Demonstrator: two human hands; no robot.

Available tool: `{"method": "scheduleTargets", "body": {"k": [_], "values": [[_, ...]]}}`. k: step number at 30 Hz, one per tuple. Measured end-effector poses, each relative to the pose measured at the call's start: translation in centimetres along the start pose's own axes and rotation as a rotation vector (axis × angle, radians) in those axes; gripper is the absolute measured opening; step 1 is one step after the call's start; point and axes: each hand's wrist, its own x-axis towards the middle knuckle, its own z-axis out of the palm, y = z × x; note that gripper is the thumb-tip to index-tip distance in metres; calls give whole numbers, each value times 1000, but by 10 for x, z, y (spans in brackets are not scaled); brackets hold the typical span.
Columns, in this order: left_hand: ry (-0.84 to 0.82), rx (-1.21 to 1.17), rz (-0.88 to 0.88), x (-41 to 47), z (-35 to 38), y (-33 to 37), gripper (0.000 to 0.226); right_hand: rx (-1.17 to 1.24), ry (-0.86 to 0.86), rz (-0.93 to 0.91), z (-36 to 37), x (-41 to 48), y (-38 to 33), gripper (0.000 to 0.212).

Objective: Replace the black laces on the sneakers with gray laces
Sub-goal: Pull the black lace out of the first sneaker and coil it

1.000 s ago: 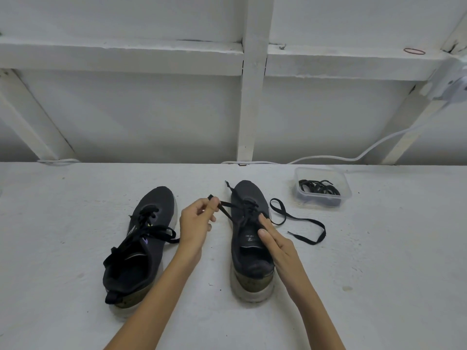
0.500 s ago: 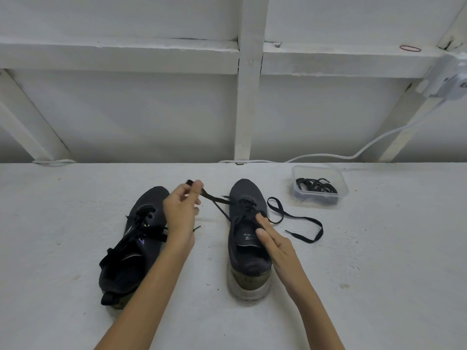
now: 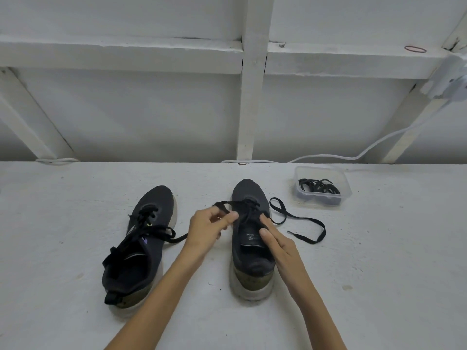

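Two dark sneakers stand on the white surface with their toes pointing away from me. The right sneaker (image 3: 250, 238) has its black lace (image 3: 303, 221) partly undone, and one end trails loose to its right. My left hand (image 3: 208, 229) pinches the other end of that lace just left of the eyelets. My right hand (image 3: 274, 238) rests with straight fingers on the sneaker's tongue and right side. The left sneaker (image 3: 141, 238) lies apart to the left, still laced in black.
A clear plastic tub (image 3: 322, 185) holding a bundle of dark laces sits at the back right. A white cable (image 3: 353, 155) runs along the wall behind it. White wooden beams rise behind the surface.
My left hand, which had pulled the lace end out to the left, has come back toward the right sneaker's eyelets. My right hand has stayed on the sneaker.
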Motion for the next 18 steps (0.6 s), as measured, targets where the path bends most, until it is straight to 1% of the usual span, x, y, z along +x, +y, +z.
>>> {"method": "scheduleTargets", "body": {"k": [3, 5, 7, 9, 12, 14, 15, 16, 18], "values": [[158, -77, 39, 13, -9, 11, 13, -15, -13, 3, -1, 0, -1, 40], [278, -182, 48, 19, -16, 16, 16, -13, -13, -1, 0, -1, 0, 41], [343, -260, 44, 19, -18, 17, 20, -10, -1, -9, 1, -1, 0, 40], [297, -276, 17, 15, -15, 15, 23, -5, 3, -25, 2, -1, 0, 37], [71, -226, -46, 4, -8, 7, 26, -9, -2, -56, 2, -1, -1, 34], [-91, -133, -58, -4, 0, -2, 22, -10, -11, -66, 3, -2, -4, 34], [-130, -88, -46, -6, 4, -6, 19, -9, -12, -66, 4, -3, -5, 33], [-120, -58, -29, -6, 7, -8, 17, -8, -9, -62, 3, -3, -5, 33], [-2, -51, 16, 1, 6, -5, 17, 0, 1, -36, 2, -3, -4, 32]]}}
